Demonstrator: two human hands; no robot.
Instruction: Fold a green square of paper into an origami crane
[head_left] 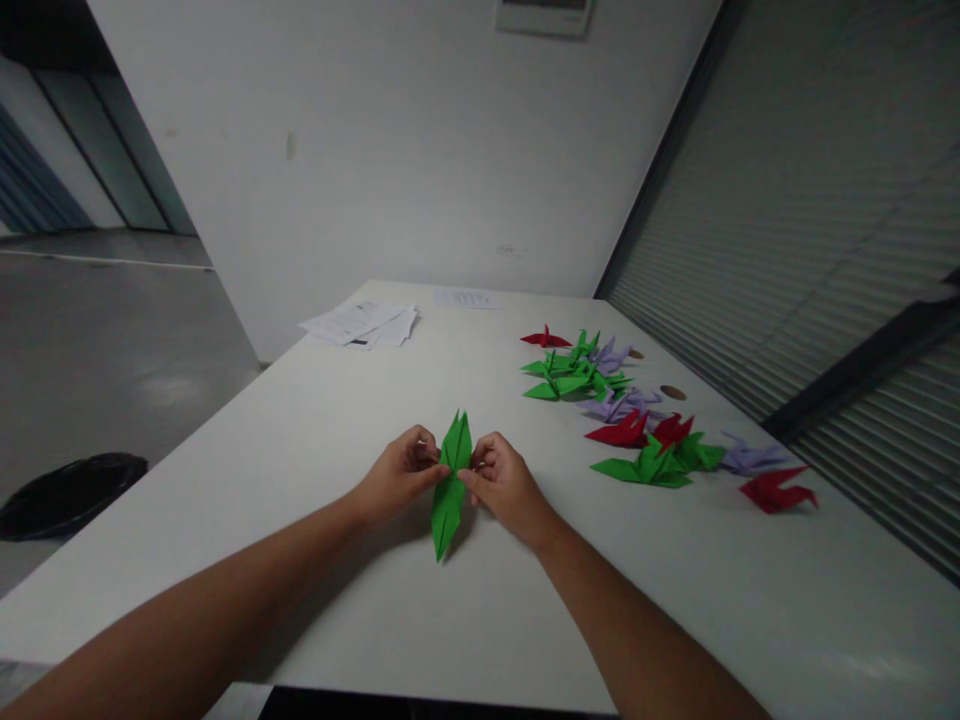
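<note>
A long, narrow green folded paper (451,490) lies on the white table (300,450), pointed at both ends. My left hand (401,472) pinches its left edge near the middle. My right hand (504,482) pinches the right edge opposite, fingers curled. Both hands rest on the tabletop, close together.
Several finished paper cranes (645,430) in green, red and lilac lie in a row at the right. A stack of white sheets (364,325) sits at the far left corner, one more sheet (466,298) by the wall. A black bag (71,490) lies on the floor at left.
</note>
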